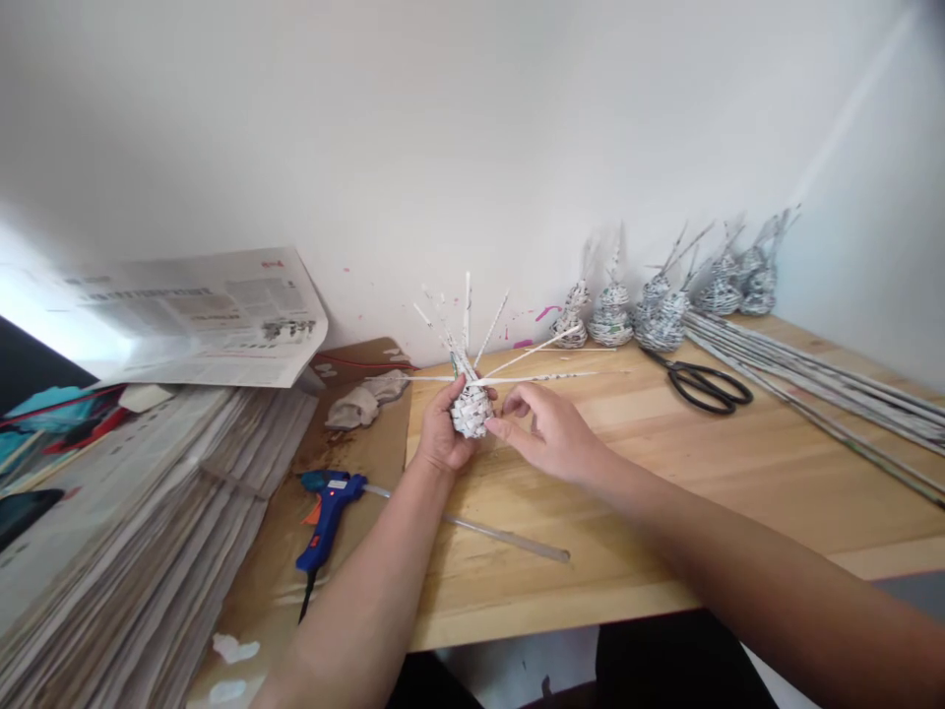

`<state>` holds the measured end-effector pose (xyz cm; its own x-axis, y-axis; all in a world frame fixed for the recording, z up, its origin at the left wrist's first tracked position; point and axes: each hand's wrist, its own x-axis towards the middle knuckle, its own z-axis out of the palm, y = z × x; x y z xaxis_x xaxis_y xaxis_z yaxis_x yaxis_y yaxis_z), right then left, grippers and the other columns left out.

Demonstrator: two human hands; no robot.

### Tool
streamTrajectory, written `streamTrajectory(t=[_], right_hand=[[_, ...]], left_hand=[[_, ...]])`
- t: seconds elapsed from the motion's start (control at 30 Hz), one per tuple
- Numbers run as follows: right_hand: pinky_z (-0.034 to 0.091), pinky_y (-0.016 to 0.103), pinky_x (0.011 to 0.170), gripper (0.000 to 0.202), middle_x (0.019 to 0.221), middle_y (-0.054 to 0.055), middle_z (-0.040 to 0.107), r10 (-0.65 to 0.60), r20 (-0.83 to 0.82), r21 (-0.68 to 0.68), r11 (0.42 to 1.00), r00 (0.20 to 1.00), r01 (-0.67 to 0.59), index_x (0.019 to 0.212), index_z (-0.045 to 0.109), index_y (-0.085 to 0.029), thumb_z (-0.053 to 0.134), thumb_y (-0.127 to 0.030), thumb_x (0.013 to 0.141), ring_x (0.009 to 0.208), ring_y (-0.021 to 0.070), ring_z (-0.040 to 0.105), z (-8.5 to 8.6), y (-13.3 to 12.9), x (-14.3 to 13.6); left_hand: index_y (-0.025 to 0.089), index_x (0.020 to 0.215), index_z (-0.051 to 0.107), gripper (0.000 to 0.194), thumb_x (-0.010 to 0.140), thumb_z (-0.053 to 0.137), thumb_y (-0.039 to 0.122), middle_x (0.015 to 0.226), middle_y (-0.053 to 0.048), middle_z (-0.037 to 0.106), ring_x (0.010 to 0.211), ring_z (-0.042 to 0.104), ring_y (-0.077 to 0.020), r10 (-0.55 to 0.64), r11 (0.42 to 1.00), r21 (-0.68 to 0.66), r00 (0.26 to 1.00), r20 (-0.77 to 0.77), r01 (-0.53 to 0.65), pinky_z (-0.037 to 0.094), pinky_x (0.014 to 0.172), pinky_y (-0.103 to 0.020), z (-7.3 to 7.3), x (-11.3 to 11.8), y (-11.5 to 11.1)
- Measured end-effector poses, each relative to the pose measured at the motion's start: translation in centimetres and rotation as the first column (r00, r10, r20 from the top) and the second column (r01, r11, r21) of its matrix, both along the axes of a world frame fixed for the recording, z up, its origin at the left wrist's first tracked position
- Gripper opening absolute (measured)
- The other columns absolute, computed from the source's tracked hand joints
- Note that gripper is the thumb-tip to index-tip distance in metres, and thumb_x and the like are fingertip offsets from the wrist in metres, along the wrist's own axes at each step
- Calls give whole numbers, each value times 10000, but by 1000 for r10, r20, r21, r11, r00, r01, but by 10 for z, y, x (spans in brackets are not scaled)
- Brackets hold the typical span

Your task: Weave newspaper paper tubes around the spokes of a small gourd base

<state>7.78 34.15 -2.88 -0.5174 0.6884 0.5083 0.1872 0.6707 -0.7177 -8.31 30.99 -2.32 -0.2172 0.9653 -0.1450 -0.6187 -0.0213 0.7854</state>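
Pale wooden desk [635,532], white wall [443,148]; newspaper [221,320] print unreadable. Left hand [441,433] grips a woven paper bulb [471,414]; right hand [550,428], thumb and fingers parted, beside it.

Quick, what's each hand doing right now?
Left hand: closed, holding the woven paper piece.
Right hand: half-curled beside it; whether it grips anything can't be told.

The bare left forearm [369,581] is extended forward, with the bare left hand [441,435] cupped. The bare right forearm [694,522] is angled inward; the bare right hand [552,433] is held with fingers [522,396] bent, thumb [508,431] extended.
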Motion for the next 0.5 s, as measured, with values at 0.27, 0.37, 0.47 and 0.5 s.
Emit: streamTrajectory(t=[0.27, 0.37, 0.47, 0.5], right_hand=[[578, 279, 652, 478, 1243, 55, 686, 106, -485, -607, 674, 868, -421, 1220, 651, -270, 712, -487, 799, 844, 167, 689, -1, 0, -10], [598, 284, 641, 423, 1156, 61, 724, 32, -523, -609, 685, 852, -400, 1134, 722, -244, 729, -481, 783, 831, 177, 690, 0, -3, -10], [595, 266, 565, 369, 1109, 61, 739, -58, -520, -609, 725, 852, -322, 1056, 758, -236, 743, -466, 768, 779, 174, 687, -3, -4, -12], [588, 257, 544, 348, 1085, 57, 745, -76, -511, -606, 739, 856, -296, 1030, 767, -234, 744, -461, 767, 743, 163, 680, -4, -4, -12]], left_hand=[[142, 842, 672, 242, 721, 715, 346, 730, -53, 715, 606, 662, -186, -99, 995, 20, 993, 60, 98, 549, 619, -334, -3, 5, -4], [136, 803, 658, 295, 689, 748, 392, 684, -49, 690, 557, 629, -173, -118, 993, 11, 993, 11, 118, 511, 546, -305, -4, 7, -3], [143, 791, 634, 346, 662, 800, 419, 647, -14, 650, 524, 589, -136, -84, 995, 57, 996, -40, 86, 451, 493, -250, -5, 12, 0], [146, 806, 629, 366, 658, 816, 424, 646, -2, 640, 523, 580, -124, -55, 996, 70, 997, -60, 59, 442, 493, -238, -6, 13, 1]])
